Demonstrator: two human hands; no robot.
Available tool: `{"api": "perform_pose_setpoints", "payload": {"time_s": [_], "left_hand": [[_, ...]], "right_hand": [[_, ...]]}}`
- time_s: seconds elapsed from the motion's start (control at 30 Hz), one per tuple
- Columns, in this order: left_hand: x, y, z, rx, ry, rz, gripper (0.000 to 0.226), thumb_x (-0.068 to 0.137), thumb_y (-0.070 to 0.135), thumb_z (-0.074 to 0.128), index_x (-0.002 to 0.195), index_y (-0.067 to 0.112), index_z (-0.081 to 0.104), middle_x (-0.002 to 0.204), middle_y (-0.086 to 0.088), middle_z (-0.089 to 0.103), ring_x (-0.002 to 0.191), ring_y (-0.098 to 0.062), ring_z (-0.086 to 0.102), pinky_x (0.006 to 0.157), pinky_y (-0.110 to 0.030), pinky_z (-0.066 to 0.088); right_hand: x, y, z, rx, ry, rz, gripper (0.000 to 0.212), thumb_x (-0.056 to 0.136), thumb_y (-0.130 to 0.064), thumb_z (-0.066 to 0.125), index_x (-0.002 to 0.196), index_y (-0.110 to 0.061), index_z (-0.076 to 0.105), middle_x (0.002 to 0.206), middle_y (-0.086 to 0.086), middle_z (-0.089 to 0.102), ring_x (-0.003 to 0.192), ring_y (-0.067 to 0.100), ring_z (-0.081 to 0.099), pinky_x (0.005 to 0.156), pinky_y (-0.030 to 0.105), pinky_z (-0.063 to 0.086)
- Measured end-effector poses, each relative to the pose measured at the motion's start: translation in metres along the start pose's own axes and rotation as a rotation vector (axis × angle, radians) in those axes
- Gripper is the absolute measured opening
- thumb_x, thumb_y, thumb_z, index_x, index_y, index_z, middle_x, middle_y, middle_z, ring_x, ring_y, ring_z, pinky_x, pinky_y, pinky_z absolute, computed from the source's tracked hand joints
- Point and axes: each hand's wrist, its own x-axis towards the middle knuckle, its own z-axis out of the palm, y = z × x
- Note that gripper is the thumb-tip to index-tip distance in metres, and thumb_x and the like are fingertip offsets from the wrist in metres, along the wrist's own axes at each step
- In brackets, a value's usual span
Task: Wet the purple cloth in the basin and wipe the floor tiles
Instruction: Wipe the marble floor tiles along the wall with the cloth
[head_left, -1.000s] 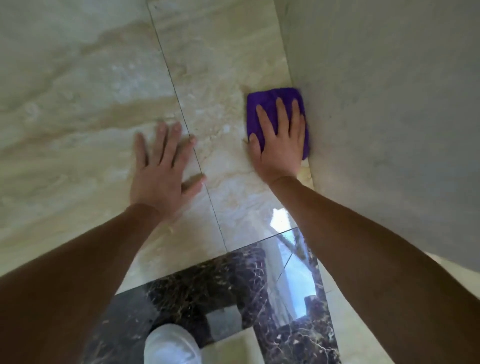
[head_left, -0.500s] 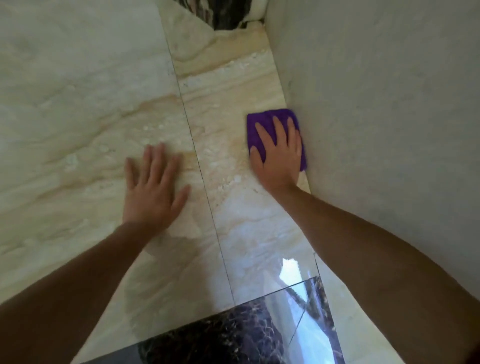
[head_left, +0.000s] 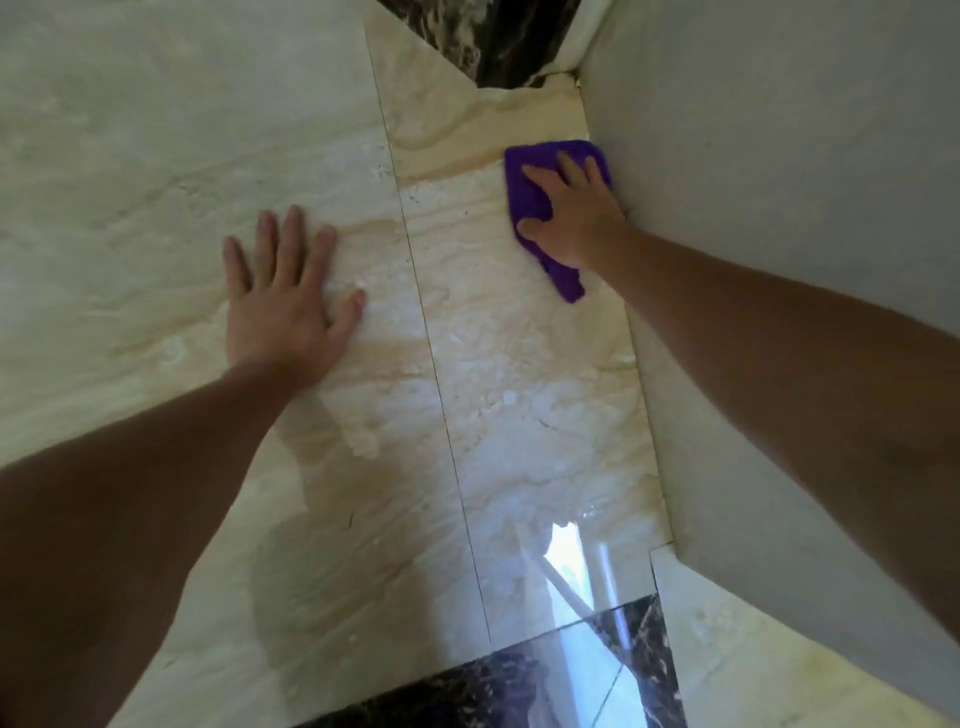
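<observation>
The purple cloth (head_left: 525, 193) lies flat on the cream marble floor tiles (head_left: 519, 389), close to the foot of the wall on the right. My right hand (head_left: 571, 215) presses down on it with fingers spread, and a tail of the cloth sticks out below my wrist. My left hand (head_left: 284, 299) rests flat on the neighbouring tile to the left, fingers apart, holding nothing. No basin is in view.
A plain grey wall (head_left: 779, 208) runs along the right side and meets the floor beside the cloth. Dark veined marble tiles lie at the top (head_left: 488, 41) and at the bottom (head_left: 519, 686). A bright window reflection shines on the glossy floor near the bottom.
My right hand has pushed the cloth forward along the wall toward the far dark tile. My left hand has also shifted forward on the tile. The view has moved forward.
</observation>
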Motion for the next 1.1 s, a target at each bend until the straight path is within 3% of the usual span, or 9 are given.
{"api": "perform_pose_setpoints", "payload": {"time_s": [0.13, 0.23, 0.33, 0.4, 0.53, 0.63, 0.83, 1.0, 1.1], "left_hand": [[0.001, 0.01, -0.014, -0.015, -0.106, -0.006, 0.077, 0.1, 0.062, 0.026, 0.163, 0.02, 0.013, 0.173, -0.012, 0.0, 0.16, -0.036, -0.003, 0.126, -0.063, 0.001], [-0.001, 0.01, -0.012, -0.044, -0.126, -0.023, 0.077, 0.098, 0.061, 0.031, 0.162, 0.021, 0.014, 0.173, -0.012, 0.0, 0.16, -0.037, -0.003, 0.126, -0.064, 0.0], [0.003, 0.011, -0.018, -0.064, -0.138, -0.018, 0.079, 0.098, 0.063, 0.031, 0.163, 0.022, 0.014, 0.174, -0.011, 0.001, 0.16, -0.036, -0.003, 0.126, -0.064, 0.001], [0.001, 0.012, -0.016, -0.04, -0.137, -0.021, 0.079, 0.098, 0.066, 0.028, 0.164, 0.024, 0.012, 0.174, -0.01, -0.001, 0.16, -0.034, -0.004, 0.126, -0.062, 0.002], [0.003, 0.01, -0.009, 0.011, -0.099, -0.016, 0.079, 0.098, 0.067, 0.025, 0.164, 0.026, 0.01, 0.174, -0.007, -0.002, 0.161, -0.031, -0.007, 0.127, -0.06, 0.002], [0.003, 0.008, -0.006, 0.008, -0.073, -0.014, 0.078, 0.099, 0.067, 0.025, 0.164, 0.027, 0.008, 0.174, -0.007, -0.003, 0.161, -0.03, -0.007, 0.128, -0.059, 0.002], [0.004, 0.005, -0.002, 0.021, -0.051, -0.009, 0.079, 0.099, 0.067, 0.026, 0.164, 0.026, 0.009, 0.174, -0.008, -0.002, 0.16, -0.031, -0.008, 0.128, -0.059, 0.002], [0.003, 0.006, -0.002, 0.045, -0.067, -0.007, 0.08, 0.099, 0.068, 0.025, 0.164, 0.025, 0.008, 0.174, -0.009, -0.003, 0.16, -0.032, -0.008, 0.127, -0.06, 0.003], [0.004, 0.006, -0.001, 0.037, -0.055, -0.006, 0.08, 0.099, 0.067, 0.026, 0.164, 0.025, 0.011, 0.174, -0.009, 0.0, 0.161, -0.031, -0.007, 0.127, -0.06, 0.004]], "right_hand": [[-0.041, -0.01, -0.025, -0.12, -0.071, 0.119, 0.079, 0.094, -0.052, 0.054, 0.16, -0.038, 0.013, 0.171, 0.011, 0.003, 0.156, 0.041, 0.004, 0.125, 0.054, 0.015], [-0.056, -0.031, -0.024, 0.053, -0.024, 0.247, 0.073, 0.098, -0.052, 0.046, 0.16, -0.037, 0.01, 0.169, 0.016, 0.008, 0.152, 0.044, 0.016, 0.121, 0.052, 0.024], [-0.041, -0.05, -0.011, 0.298, -0.016, 0.444, 0.072, 0.1, -0.059, 0.041, 0.161, -0.037, 0.009, 0.17, 0.016, 0.0, 0.154, 0.045, 0.008, 0.122, 0.057, 0.017], [-0.024, -0.064, 0.006, 0.294, 0.063, 0.513, 0.074, 0.098, -0.065, 0.038, 0.161, -0.035, 0.011, 0.17, 0.017, -0.005, 0.154, 0.047, 0.0, 0.123, 0.061, 0.011], [0.011, -0.065, 0.018, 0.189, 0.245, 0.427, 0.069, 0.099, -0.063, 0.033, 0.16, -0.033, 0.02, 0.169, 0.019, -0.001, 0.154, 0.049, 0.0, 0.123, 0.064, 0.007], [0.046, -0.052, -0.006, 0.237, 0.254, 0.328, 0.06, 0.1, -0.058, 0.035, 0.156, -0.035, 0.029, 0.17, 0.016, 0.003, 0.155, 0.044, 0.002, 0.125, 0.058, 0.007], [0.081, -0.026, -0.027, 0.148, 0.361, 0.187, 0.049, 0.095, -0.049, 0.045, 0.138, -0.028, 0.05, 0.161, 0.017, 0.028, 0.147, 0.039, 0.027, 0.118, 0.048, 0.026], [0.057, -0.036, -0.005, 0.177, 0.401, 0.107, 0.057, 0.096, -0.041, 0.051, 0.15, -0.025, 0.044, 0.164, 0.025, 0.021, 0.152, 0.044, 0.018, 0.123, 0.052, 0.018], [0.04, -0.054, 0.014, 0.102, 0.382, -0.097, 0.059, 0.1, -0.035, 0.049, 0.156, -0.025, 0.035, 0.166, 0.022, 0.017, 0.154, 0.041, 0.013, 0.126, 0.054, 0.016]]}}
